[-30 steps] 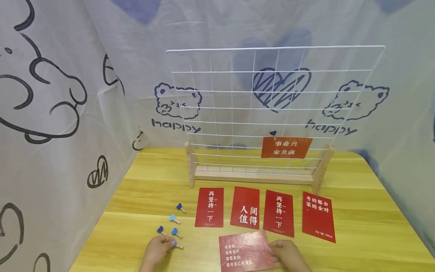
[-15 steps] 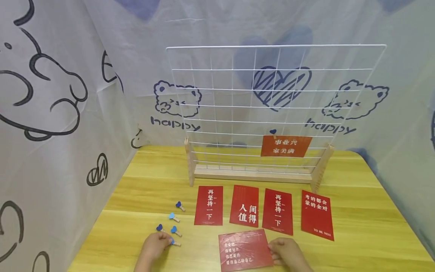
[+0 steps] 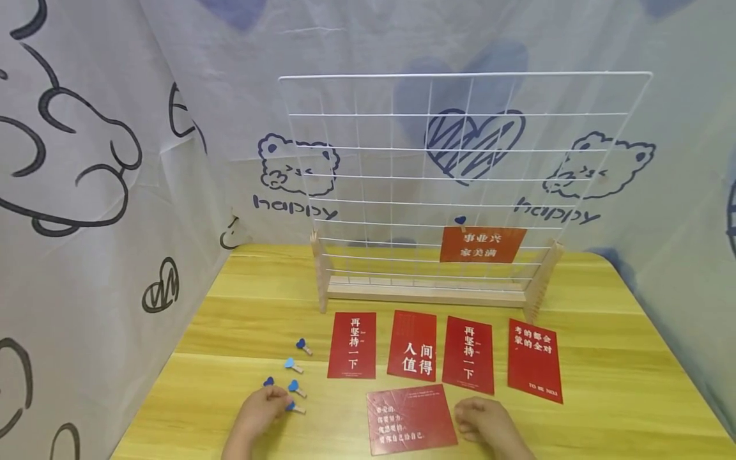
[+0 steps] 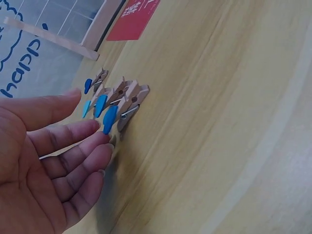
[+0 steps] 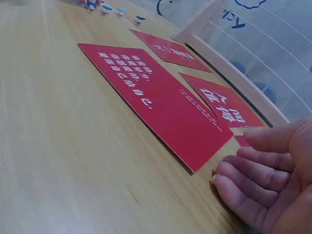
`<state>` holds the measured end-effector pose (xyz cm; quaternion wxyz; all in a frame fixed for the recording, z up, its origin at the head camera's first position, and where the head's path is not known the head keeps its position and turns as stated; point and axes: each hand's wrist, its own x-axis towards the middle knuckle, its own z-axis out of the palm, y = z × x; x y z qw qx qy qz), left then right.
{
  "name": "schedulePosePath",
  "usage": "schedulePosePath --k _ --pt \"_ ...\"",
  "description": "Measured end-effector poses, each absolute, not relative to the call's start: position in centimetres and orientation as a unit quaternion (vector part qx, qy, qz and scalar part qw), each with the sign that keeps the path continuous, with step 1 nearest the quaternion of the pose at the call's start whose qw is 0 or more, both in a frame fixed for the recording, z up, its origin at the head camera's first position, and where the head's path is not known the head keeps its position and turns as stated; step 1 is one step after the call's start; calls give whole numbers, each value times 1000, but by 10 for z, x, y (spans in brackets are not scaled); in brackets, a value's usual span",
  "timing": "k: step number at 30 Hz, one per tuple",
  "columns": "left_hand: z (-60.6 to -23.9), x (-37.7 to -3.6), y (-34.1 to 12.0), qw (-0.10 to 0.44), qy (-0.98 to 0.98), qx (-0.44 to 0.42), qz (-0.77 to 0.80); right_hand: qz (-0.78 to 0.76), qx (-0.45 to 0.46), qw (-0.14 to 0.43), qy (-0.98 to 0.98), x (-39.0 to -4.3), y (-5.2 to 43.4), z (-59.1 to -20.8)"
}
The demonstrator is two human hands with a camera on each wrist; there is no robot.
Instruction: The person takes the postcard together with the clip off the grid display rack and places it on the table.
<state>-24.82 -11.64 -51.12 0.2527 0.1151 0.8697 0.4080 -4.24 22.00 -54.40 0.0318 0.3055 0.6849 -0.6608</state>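
My left hand (image 3: pixel 275 399) lies at the table's front left with its fingers straight, its fingertips (image 4: pixel 100 127) right by the nearest of several small wooden clips with blue hearts (image 3: pixel 294 407) (image 4: pixel 117 113). It holds nothing. My right hand (image 3: pixel 467 418) rests on the table just right of a red card with white writing (image 3: pixel 411 418) (image 5: pixel 156 97). Its fingers (image 5: pixel 243 176) are loosely bent beside the card's corner and do not grip it.
A row of several red cards (image 3: pixel 411 345) lies in front of a white wire grid (image 3: pixel 460 150) standing in a wooden base (image 3: pixel 425 295). One red card (image 3: pixel 483 245) hangs clipped on the grid. Printed cloth walls (image 3: pixel 86 191) close in the yellow wooden table (image 3: pixel 621 383).
My right hand has drawn back off the red card's right edge, and the card now lies free on the table. The left hand stays by the clips.
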Motion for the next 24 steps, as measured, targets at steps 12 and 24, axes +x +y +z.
schedulePosePath --k 12,24 --pt "-499 -248 -106 219 862 109 443 -752 293 -6 591 -48 231 -537" --pt "-485 -253 -69 194 832 156 496 -773 287 -75 561 -69 244 -513"
